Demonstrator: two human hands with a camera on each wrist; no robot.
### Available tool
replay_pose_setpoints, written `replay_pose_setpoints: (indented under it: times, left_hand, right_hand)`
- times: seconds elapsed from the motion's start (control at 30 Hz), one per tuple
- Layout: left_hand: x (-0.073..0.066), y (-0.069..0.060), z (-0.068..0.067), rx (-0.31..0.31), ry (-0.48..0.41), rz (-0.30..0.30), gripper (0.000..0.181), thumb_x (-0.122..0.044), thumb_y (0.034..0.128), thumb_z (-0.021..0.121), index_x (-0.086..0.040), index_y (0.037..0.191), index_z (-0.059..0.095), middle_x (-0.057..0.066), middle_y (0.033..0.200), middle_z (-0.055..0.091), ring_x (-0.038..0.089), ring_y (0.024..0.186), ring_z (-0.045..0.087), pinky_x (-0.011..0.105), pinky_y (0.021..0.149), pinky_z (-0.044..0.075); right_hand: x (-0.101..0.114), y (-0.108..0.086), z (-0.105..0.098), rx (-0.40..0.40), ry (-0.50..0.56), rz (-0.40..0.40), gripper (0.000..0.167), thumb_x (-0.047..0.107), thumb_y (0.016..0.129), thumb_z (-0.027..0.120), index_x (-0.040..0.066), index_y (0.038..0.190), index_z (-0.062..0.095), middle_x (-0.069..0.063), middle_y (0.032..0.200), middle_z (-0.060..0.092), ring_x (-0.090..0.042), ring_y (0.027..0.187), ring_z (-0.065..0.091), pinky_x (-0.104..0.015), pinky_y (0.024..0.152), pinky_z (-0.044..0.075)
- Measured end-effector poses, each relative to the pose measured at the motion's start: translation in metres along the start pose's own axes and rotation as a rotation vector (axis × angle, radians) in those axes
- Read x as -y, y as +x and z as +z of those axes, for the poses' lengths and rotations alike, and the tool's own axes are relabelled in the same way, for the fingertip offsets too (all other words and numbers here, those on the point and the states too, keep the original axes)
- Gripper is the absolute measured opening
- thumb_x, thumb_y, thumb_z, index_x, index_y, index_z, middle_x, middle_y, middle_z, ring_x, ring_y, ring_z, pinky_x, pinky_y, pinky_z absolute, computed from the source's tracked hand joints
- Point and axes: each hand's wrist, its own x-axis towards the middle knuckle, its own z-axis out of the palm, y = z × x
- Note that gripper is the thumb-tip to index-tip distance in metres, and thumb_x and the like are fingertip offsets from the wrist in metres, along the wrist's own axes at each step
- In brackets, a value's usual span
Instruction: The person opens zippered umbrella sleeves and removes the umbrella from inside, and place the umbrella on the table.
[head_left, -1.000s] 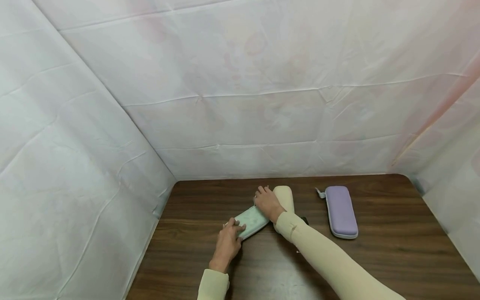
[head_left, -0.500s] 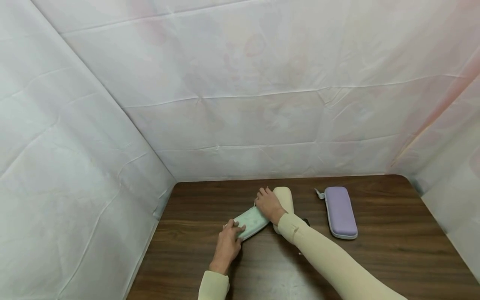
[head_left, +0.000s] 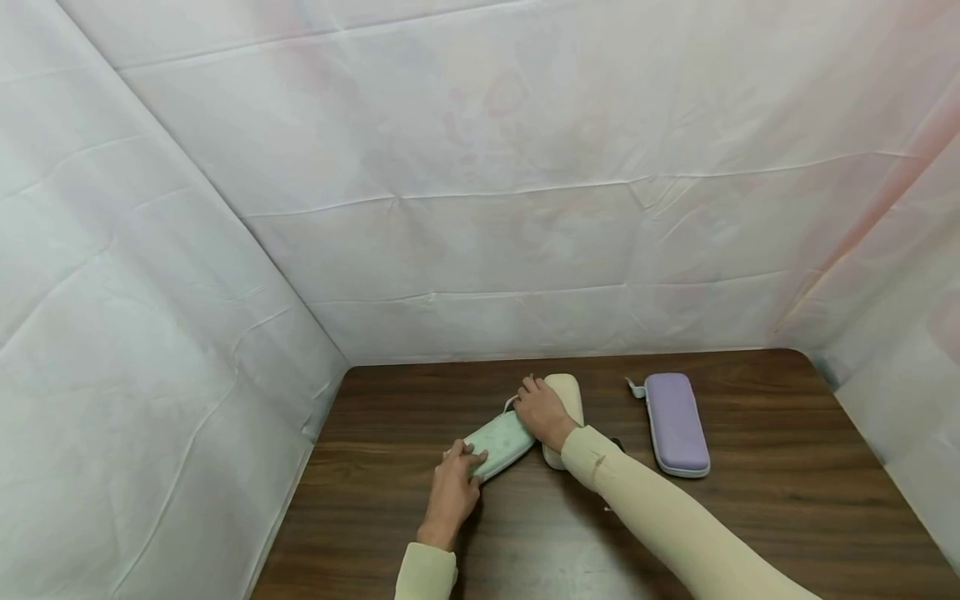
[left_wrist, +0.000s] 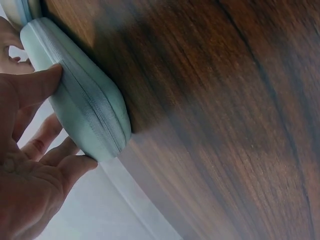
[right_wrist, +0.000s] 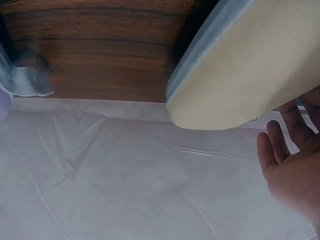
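A mint-green zippered pencil case [head_left: 498,443] lies slanted in the middle of the table in the head view. My left hand [head_left: 453,492] grips its near end; in the left wrist view the thumb presses the grey zipper band [left_wrist: 92,102] and the other fingers support the opposite side. At the case's far end my right hand [head_left: 542,408] bends over it, fingers curled, its pinch partly hidden. A white strap [head_left: 511,402] shows beside those fingers. Under the right wrist lies a cream zippered case [head_left: 564,392], partly covered by hand and sleeve.
To the right lies a purple zippered case [head_left: 677,423] with a grey strap tab [head_left: 636,388]. A small dark item [head_left: 617,444] is mostly hidden by the right sleeve. White sheeting [head_left: 480,325] hangs along the back and sides of the brown table [head_left: 375,417].
The right hand has shifted slightly at the green case's far end, and the white strap beside its fingers shows more. The left hand keeps its grip. The view has moved slightly.
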Motion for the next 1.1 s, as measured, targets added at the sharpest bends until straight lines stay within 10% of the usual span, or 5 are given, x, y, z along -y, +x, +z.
replay_pose_setpoints:
  times: [0.33, 1.1]
  left_hand:
    - [-0.003, 0.004, 0.004, -0.048, 0.032, -0.006, 0.042, 0.009, 0.0793, 0.085, -0.001, 0.119, 0.08, 0.016, 0.119, 0.066, 0.04, 0.118, 0.067, 0.06, 0.108, 0.048]
    - [-0.009, 0.006, 0.018, -0.161, -0.001, -0.093, 0.041, 0.014, 0.0767, 0.083, 0.001, 0.116, 0.08, 0.02, 0.117, 0.067, 0.047, 0.113, 0.066, 0.063, 0.11, 0.046]
  right_hand:
    - [-0.003, -0.005, -0.002, 0.008, 0.043, -0.003, 0.019, 0.023, 0.104, 0.069, 0.018, 0.118, 0.079, -0.005, 0.133, 0.069, -0.029, 0.139, 0.053, -0.039, 0.108, 0.047]
    - [-0.004, -0.006, 0.007, -0.068, 0.092, -0.01, 0.016, 0.017, 0.104, 0.068, 0.014, 0.114, 0.08, -0.005, 0.123, 0.071, -0.029, 0.136, 0.055, -0.04, 0.108, 0.047]
